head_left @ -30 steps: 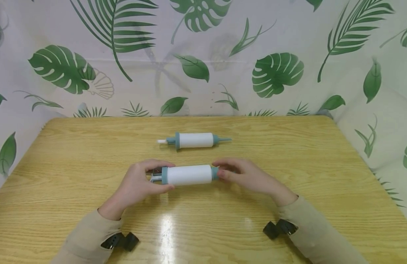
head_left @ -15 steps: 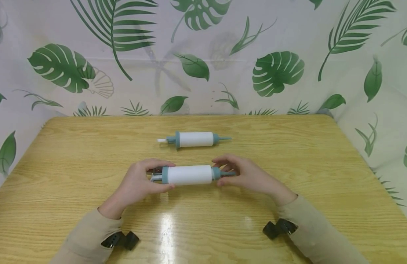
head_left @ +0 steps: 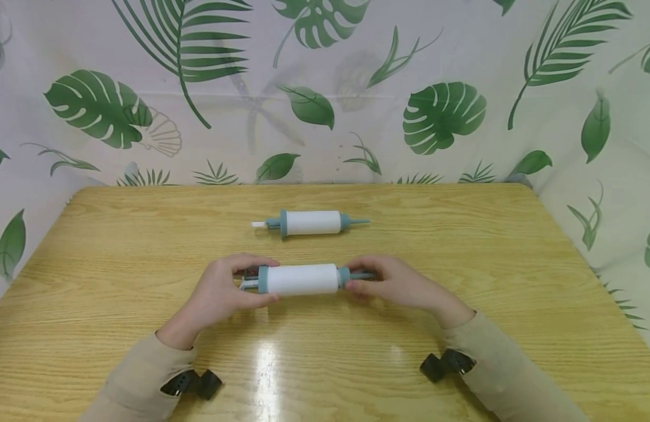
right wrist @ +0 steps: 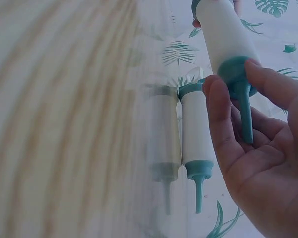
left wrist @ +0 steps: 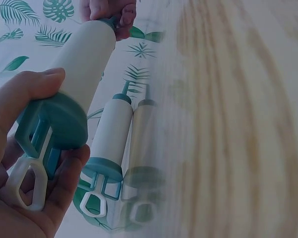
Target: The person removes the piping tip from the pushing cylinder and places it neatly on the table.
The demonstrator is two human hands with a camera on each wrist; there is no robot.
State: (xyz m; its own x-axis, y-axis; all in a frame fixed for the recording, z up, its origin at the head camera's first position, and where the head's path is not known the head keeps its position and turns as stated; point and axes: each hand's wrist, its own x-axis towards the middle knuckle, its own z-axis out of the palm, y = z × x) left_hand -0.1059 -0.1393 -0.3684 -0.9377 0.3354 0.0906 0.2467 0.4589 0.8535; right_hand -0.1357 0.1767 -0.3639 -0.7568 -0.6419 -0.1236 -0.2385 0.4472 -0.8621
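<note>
A balloon pump [head_left: 302, 279] with a white barrel, teal caps and a thin teal nozzle is held level above the wooden table. My left hand [head_left: 219, 296] grips its handle end, thumb and fingers around the teal collar; the white pull ring [left wrist: 28, 183] shows in the left wrist view. At the other end my right hand [head_left: 393, 281] pinches the teal nozzle cap [right wrist: 234, 72] between thumb and fingers, and the nozzle points into the palm. A second, similar pump [head_left: 313, 223] lies on the table just behind, touched by neither hand.
The wood-grain table [head_left: 145, 234] runs back to a white cloth [head_left: 356, 135] printed with green leaves. Each sleeved forearm wears a strap with a black camera, the left camera [head_left: 208, 385] and the right camera [head_left: 434, 368] sitting near the tabletop.
The right fingers were on the nozzle cap, opened away from it half a second ago, and now pinch it again. My left hand and the held pump have stayed in place.
</note>
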